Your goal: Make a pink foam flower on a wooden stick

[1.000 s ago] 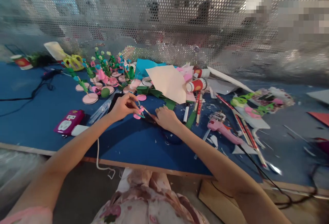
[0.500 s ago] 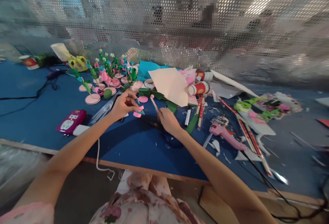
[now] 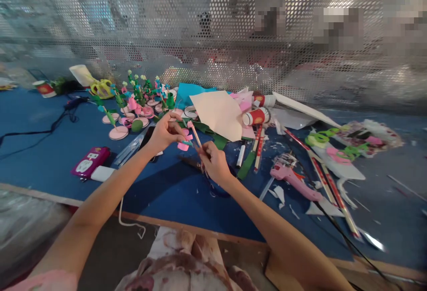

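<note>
Pinched in the fingers of my left hand is a small pink and teal paper piece, curled at its ends. My right hand grips a thin pale stick with a pink tip, its top close beside the paper piece; I cannot tell whether they touch. Under my right hand lie dark scissors on the blue table. To the left of my left hand stand several small paper flowers on round pink bases. A green oval lies by them.
A cream paper sheet lies behind my hands, with a red-and-white paper cup beside it. On the right are a pink glue gun, striped sticks and scraps. A purple power socket with a white plug sits left.
My right hand has moved slightly left with the stick, bringing its tip nearer the paper piece. My left hand has shifted a little right. The view has moved slightly.
</note>
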Demonstrator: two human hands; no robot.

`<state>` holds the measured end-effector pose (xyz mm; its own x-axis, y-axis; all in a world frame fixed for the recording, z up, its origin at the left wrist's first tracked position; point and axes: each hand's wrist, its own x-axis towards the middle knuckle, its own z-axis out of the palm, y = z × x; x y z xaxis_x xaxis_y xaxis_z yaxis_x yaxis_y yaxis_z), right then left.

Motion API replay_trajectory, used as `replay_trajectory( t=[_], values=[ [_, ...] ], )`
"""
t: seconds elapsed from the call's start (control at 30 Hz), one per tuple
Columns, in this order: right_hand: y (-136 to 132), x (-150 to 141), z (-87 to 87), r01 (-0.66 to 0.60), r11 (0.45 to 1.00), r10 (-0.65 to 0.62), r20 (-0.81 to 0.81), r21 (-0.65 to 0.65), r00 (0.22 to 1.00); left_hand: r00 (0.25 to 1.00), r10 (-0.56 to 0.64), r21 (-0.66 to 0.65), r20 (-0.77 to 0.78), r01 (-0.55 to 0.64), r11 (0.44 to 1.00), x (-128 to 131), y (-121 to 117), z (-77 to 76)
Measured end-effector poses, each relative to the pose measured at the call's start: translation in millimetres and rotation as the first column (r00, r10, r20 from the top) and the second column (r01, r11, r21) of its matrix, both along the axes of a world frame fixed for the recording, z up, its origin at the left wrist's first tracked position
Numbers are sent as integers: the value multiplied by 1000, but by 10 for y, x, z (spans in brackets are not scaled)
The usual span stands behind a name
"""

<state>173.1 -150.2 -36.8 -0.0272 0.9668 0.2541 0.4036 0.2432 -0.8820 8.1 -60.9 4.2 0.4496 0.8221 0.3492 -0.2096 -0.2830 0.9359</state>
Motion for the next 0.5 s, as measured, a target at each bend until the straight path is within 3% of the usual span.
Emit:
replay_trajectory(
  t=[0.3,0.5],
  values=[
    [-72,-78,25,-60,997,59,-25,-39,998,993,48,-12,105,-47,999,14,-8,-71],
    [-77,-93,17,-102,994,100,-48,-49,994,999,34,-46,42,-32,998,-27,-18,-49]
  ],
)
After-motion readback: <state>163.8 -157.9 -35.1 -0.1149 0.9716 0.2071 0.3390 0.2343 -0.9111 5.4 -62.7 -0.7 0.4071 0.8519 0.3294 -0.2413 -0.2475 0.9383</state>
